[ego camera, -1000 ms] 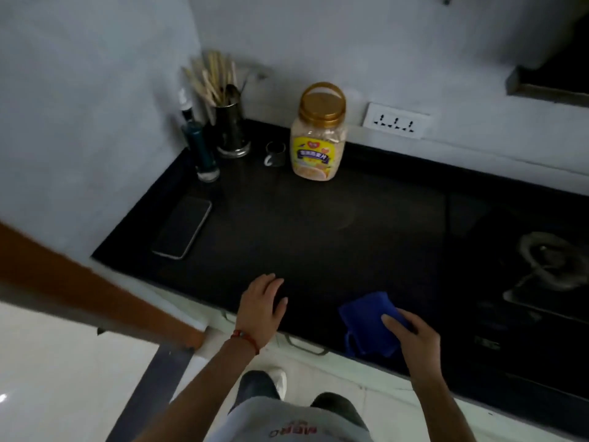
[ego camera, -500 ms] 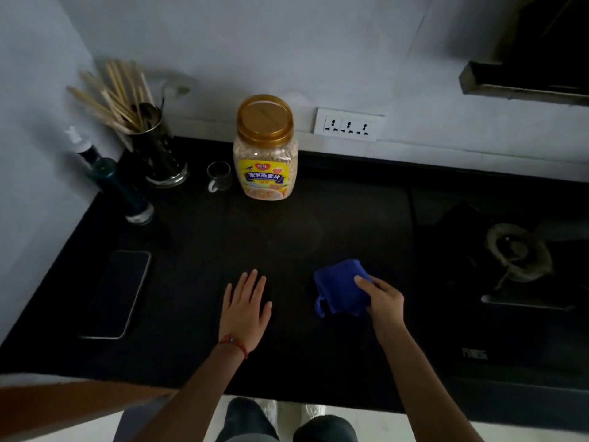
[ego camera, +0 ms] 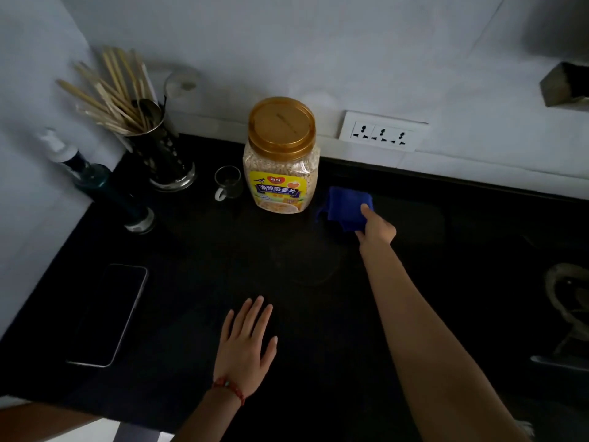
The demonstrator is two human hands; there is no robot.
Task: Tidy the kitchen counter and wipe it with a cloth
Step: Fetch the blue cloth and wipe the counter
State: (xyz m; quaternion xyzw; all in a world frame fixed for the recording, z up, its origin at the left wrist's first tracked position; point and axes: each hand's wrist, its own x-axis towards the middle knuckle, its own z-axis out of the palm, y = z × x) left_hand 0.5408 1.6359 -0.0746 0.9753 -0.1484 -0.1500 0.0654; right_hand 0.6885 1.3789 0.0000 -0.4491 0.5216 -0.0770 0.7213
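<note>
Wiping is the step in hand. The right hand is stretched far across the counter, its fingers bunched on the near right corner of the blue cloth, thumb on top, so the cloth lies on the counter just ahead of and left of the fingertips. The left hand lies flat near the front, fingers spread and holding nothing, probably as a brace.

To wipe well, I would flatten the palm over more of the cloth, since a corner grip likely lets it fold and skip, and pull in long overlapping strokes.

The jar stands just left of the cloth, close enough to be nudged. Beyond it to the left sit a glass, a chopstick holder and a bottle. The wall is near, past the fingertips. Open room lies right of the hand and back toward the body; a phone lies left of the left hand, near the counter's edge.
</note>
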